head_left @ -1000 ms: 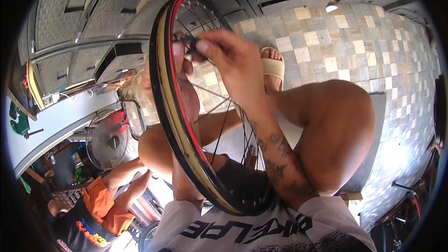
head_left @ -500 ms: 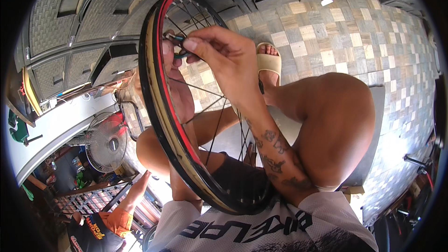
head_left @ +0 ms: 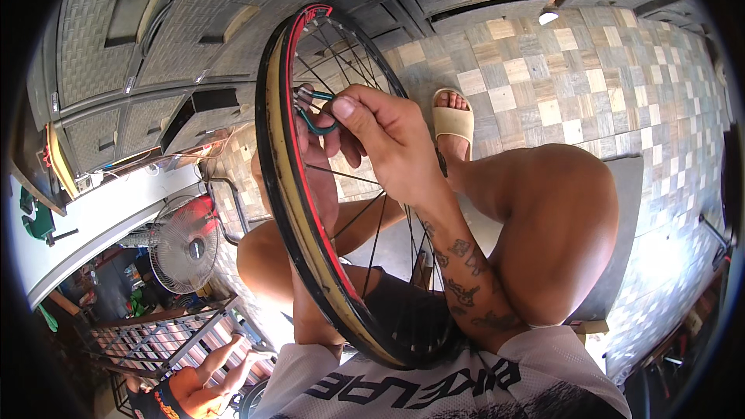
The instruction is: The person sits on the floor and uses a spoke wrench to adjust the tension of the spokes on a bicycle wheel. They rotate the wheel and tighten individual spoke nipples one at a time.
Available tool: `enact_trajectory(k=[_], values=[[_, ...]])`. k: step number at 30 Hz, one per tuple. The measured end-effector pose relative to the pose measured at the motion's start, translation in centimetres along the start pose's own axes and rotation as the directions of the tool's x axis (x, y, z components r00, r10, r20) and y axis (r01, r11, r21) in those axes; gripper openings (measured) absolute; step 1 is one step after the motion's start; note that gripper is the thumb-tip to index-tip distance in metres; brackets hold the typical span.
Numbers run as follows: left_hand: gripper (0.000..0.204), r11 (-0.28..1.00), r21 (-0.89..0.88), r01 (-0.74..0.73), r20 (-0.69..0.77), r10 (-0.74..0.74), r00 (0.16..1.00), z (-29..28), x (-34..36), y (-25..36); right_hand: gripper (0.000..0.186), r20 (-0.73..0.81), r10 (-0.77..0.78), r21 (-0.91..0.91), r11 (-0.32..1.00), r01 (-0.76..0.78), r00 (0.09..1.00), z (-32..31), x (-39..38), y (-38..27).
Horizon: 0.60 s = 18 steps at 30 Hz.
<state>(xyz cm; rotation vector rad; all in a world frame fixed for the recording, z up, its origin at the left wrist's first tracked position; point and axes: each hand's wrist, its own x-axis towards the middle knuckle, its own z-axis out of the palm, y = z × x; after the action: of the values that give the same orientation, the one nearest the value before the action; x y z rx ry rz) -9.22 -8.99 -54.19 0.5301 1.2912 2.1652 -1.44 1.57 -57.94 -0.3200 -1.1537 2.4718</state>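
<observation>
A bicycle wheel (head_left: 275,171) with a black tyre, tan band, red rim and black spokes stands upright over my lap, slightly tilted. My left hand (head_left: 317,178) is wrapped round the rim from the left, partly hidden by it, fingers curled among the spokes. My right hand (head_left: 392,140) pinches a small teal-and-silver hand tool (head_left: 317,124) against the inner side of the rim, near the upper spokes. The tool's working end touches the spoke area; exactly what it grips is too small to tell.
Grey woven-front cabinets (head_left: 109,39) line the far side above a patchwork tiled floor (head_left: 551,85). A standing fan (head_left: 186,248), a green clamp (head_left: 37,221) and a metal railing (head_left: 178,326) are at left. A co-worker in orange (head_left: 186,392) is at lower left. Bike parts (head_left: 706,264) lie at right.
The wheel's top, my hands and the tool appear lower and further right than half a second ago. More of the tool's curved handle shows. The co-worker has moved lower in the picture.
</observation>
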Motion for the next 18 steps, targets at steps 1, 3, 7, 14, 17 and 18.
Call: enact_trajectory(k=[1, 3, 7, 14, 17, 18], values=[[0.036, 0.998, -0.05, 0.026, 0.083, -0.022, 0.996, -0.4, -0.1, 0.0, 0.032, 0.019, 0.013, 0.006, 1.0, -0.013, 1.0, -0.1, 0.2, -0.2], [0.043, 0.995, 0.055, 0.085, 0.1, -0.09, 0.991, -1.0, -0.1, 0.2, 0.034, 0.103, 0.103, 0.124, 0.986, -0.116, 0.989, -0.5, 0.7, -0.6], [0.052, 0.894, 0.448, 0.026, 0.024, -0.041, 0.999, -1.8, 1.0, 0.3, 0.036, 0.246, 0.278, 0.399, 0.844, -0.359, 0.928, -0.8, 1.6, -1.0], [0.044, 0.907, 0.407, -0.111, 0.163, 0.047, 0.985, -2.2, 2.5, 0.4, 0.036, 0.224, 0.326, 0.334, 0.86, -0.387, 0.918, -0.9, 1.8, -0.5], [0.027, 0.929, 0.359, -0.096, 0.081, 0.072, 0.994, -0.2, 2.8, 0.3, 0.035, 0.232, 0.323, 0.107, 0.929, -0.354, 0.917, -1.3, 1.8, -0.5], [0.02, 0.915, 0.399, -0.059, -0.092, 0.104, 0.99, 0.8, 2.8, 0.2, 0.036, 0.236, 0.235, 0.145, 0.951, -0.274, 0.943, -1.3, 1.5, -0.6]])
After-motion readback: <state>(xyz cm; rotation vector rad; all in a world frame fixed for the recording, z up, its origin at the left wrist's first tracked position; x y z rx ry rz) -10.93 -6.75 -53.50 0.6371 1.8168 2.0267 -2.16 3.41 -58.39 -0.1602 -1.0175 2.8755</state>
